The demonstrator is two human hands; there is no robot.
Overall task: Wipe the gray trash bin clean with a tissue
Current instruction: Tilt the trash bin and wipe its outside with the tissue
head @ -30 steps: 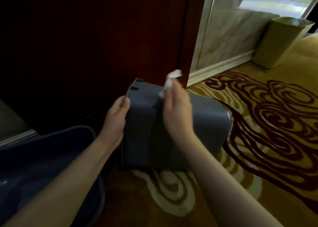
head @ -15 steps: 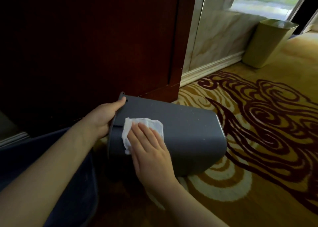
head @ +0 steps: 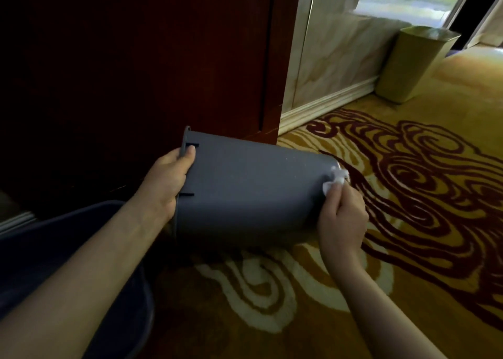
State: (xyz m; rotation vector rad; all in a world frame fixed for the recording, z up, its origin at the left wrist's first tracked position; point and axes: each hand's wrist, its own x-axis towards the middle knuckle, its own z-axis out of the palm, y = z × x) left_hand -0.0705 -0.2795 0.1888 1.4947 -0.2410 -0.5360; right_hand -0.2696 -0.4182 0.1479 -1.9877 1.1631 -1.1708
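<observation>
The gray trash bin [head: 250,192] lies on its side over the carpet, its rim pointing left and its base to the right. My left hand [head: 170,181] grips the rim at the left end, thumb over the outer wall. My right hand [head: 341,217] is at the bin's base end and pinches a crumpled white tissue [head: 336,180] against the bottom corner. Most of the tissue is hidden behind my fingers.
A dark blue tub [head: 68,250] sits at the lower left under my left forearm. A dark red wooden door [head: 163,59] stands right behind the bin. A gold bin [head: 416,64] stands by the marble wall at the upper right. Patterned carpet [head: 408,195] spreads to the right.
My right hand slid the tissue along the bin's side from near the rim to the base end. The bin tilted flatter, and my left hand stayed on the rim.
</observation>
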